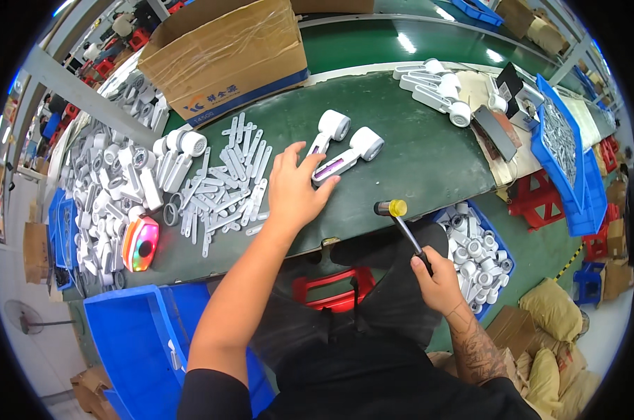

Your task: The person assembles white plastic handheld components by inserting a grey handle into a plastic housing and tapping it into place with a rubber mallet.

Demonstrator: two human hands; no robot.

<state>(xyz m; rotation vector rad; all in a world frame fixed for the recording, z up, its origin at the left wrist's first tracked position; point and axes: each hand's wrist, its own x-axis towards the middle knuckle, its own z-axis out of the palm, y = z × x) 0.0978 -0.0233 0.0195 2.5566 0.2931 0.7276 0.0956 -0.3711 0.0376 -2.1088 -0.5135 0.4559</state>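
Note:
My right hand (439,280) grips the black handle of a small mallet (409,234) with a yellow-faced head, held at the table's near edge. My left hand (294,187) reaches over the green table with its fingers apart. Beside its thumb and fingertips lie two white handheld devices with round grey-rimmed heads. The nearer device (348,155) shows a purple strip along its open handle; the farther device (331,128) is partly covered by my fingers. Whether my fingertips touch either one, I cannot tell. Left of my hand spreads a pile of flat grey-white strips (226,182).
More white devices heap at the far left (110,182), beside a glowing multicoloured light (141,243). A cardboard box (226,59) stands at the back. Blue bins hold small parts (559,136) at right and round white pieces (478,259) below the table. Another blue bin (124,343) stands lower left.

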